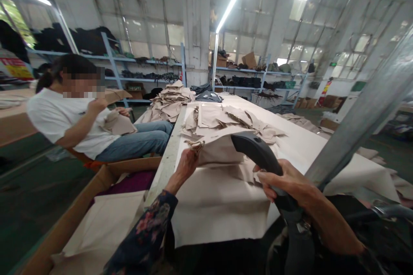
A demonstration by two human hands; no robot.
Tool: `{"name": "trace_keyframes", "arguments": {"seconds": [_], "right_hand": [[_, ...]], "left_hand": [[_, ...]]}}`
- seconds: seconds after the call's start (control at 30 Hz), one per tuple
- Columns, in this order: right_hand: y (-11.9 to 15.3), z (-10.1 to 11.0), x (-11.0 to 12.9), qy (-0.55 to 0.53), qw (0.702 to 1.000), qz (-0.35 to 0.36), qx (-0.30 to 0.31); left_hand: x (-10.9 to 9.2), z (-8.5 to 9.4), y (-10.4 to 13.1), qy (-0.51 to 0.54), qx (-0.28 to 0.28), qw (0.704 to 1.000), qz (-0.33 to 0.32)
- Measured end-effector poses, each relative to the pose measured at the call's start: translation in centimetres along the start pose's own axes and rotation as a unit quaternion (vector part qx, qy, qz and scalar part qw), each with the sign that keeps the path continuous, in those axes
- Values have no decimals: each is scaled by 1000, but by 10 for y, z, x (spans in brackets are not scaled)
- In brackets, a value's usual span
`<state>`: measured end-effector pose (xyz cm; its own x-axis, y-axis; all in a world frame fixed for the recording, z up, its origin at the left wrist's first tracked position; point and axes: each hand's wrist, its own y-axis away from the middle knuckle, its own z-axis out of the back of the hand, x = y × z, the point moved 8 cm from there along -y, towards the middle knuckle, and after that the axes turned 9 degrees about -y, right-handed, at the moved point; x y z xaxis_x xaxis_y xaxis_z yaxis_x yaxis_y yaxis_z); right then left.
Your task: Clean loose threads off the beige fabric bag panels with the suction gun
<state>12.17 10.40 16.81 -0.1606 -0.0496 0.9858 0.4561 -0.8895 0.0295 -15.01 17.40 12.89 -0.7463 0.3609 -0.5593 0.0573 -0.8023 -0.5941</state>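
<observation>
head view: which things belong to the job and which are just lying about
In the job:
beige piece in left hand
beige pieces on table
perhaps black curved object at right hand

Apparently lying about:
purple cloth
dark cloth

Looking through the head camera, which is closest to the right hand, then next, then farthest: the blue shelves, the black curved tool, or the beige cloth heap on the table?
1. Black curved tool: gripped in the right hand.
2. Beige cloth heap: on the table, ahead and to the left.
3. Blue shelves: far back, beyond the table.
</observation>
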Motion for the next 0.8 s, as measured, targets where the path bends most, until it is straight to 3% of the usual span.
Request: {"name": "trace_keyframes", "arguments": {"seconds": [0.07, 0.13, 0.2, 0.3, 0.43, 0.53, 0.8], "right_hand": [[12, 10, -4, -3, 1000, -7, -19], [24, 21, -11, -7, 999, -15, -43], [33, 28, -21, -6, 998, -23, -53], [43, 29, -41, -6, 998, -46, -41], [49, 22, -70, -11, 996, -91, -23], [50, 12, -90, -7, 993, -121, -3], [36, -16, -139, 9, 974, -221, 54]], "left_hand": [[-9, 18, -10, -31, -19, 999, -10], [-19, 22, -11, -89, -30, 995, -44], [-24, 8, -1, -185, -23, 979, -87], [-13, -39, 30, -315, 37, 941, -114], [8, -91, 70, -333, 121, 928, -117], [15, -103, 80, -315, 149, 930, -120], [17, -101, 77, -311, 169, 929, -107]]}}
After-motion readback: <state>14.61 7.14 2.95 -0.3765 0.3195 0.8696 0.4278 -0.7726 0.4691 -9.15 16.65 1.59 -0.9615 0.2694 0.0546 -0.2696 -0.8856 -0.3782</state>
